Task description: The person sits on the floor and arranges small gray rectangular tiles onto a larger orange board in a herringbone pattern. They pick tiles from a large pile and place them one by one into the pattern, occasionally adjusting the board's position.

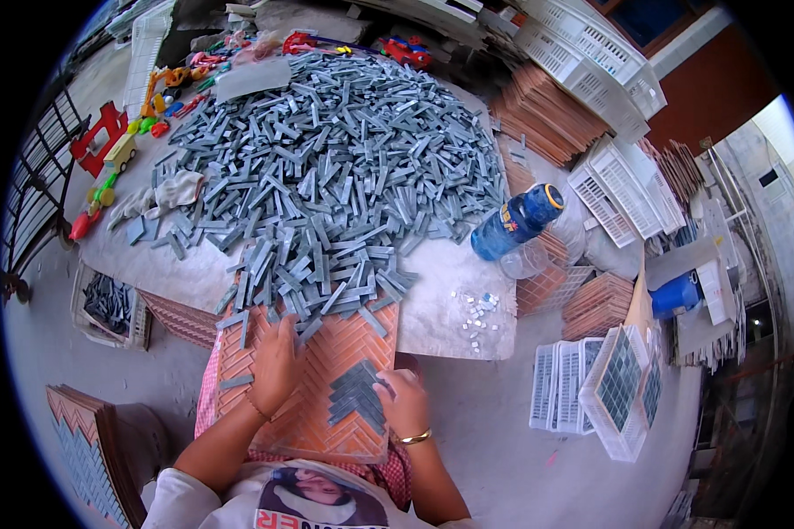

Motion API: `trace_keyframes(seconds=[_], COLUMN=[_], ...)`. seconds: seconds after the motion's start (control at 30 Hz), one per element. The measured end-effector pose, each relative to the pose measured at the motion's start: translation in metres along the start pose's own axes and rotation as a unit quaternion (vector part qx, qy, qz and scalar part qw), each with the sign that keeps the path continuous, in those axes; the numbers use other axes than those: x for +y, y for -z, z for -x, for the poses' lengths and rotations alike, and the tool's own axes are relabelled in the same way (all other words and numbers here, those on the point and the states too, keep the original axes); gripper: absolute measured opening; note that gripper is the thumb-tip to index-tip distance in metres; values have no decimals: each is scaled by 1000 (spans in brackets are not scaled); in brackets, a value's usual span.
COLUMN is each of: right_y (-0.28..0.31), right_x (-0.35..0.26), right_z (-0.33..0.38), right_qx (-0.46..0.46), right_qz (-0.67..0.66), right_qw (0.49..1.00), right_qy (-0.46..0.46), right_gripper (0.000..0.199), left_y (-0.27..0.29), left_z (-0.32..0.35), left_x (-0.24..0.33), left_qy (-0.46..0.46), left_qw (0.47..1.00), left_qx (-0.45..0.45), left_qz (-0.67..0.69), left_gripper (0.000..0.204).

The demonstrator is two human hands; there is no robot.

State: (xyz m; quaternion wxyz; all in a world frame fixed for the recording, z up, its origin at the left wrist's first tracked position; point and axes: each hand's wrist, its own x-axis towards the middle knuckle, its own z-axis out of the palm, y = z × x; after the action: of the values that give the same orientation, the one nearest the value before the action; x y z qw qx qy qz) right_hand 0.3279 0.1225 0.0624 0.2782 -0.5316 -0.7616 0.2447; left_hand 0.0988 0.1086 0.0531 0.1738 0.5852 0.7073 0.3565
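Observation:
An orange-brown tray (pixel 313 379) with herringbone slots lies before me, its far end under loose grey tile strips (pixel 318 273). Several dark grey tile strips (pixel 355 395) fill a block of slots on its right side. My left hand (pixel 278 363) is over the left part of the tray, fingers bent and drawn together at the near edge of the loose strips; what they hold is hidden. At the right edge of the laid block, my right hand (pixel 406 404) has its fingers curled in, their tips against the strips. Whether a strip is between them cannot be made out.
A large heap of grey strips (pixel 362 141) covers the table. Right of it stand a blue bottle (pixel 516 222) and small pale chips (pixel 478 310). Toys (pixel 119 154) and a glove (pixel 163 196) lie left. White crates (pixel 560 388) and stacked orange trays (pixel 551 115) stand right.

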Motion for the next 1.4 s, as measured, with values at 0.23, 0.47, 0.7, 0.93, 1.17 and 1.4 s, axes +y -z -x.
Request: trace_keyframes(seconds=[0.23, 0.47, 0.7, 0.93, 1.17, 1.4], right_y=[-4, -2, -7, -25, -14, 1], right_x=[8, 6, -23, 14, 2, 8], right_z=[-4, -2, -23, -63, -68, -74], right_qx=[-7, -15, -46, -187, -105, -73], right_qz=[1, -53, 6, 18, -36, -61], right_qw=[1000, 998, 996, 964, 990, 995], right_qy=[0, -38, 72, 189, 85, 41], right_gripper=[14, 16, 23, 17, 17, 17], left_y=[-10, -25, -20, -15, -14, -19], left_z=[18, 26, 24, 20, 24, 23], left_x=[25, 22, 25, 26, 19, 25], left_qy=[-25, -42, -35, -59, -108, -117], left_qw=[993, 992, 989, 988, 983, 978], left_qx=[-83, -79, -104, -119, -149, -174], left_qz=[79, 87, 101, 81, 9, -1], left_gripper=[23, 23, 22, 27, 34, 37])
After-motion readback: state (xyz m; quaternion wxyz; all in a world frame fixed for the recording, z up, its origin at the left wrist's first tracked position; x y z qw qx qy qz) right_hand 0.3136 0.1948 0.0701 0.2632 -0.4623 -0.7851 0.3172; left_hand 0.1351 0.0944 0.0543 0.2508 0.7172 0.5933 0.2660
